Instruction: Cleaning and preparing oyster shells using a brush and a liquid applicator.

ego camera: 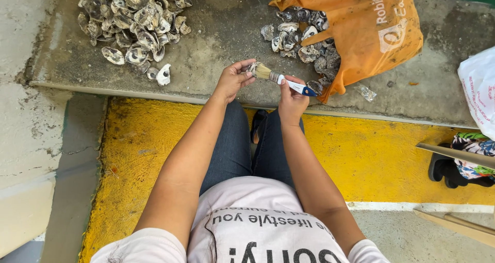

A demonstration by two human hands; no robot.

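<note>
An orange bag (371, 26) with white print lies top right; a white bag (479, 88) sits at the right edge
</note>
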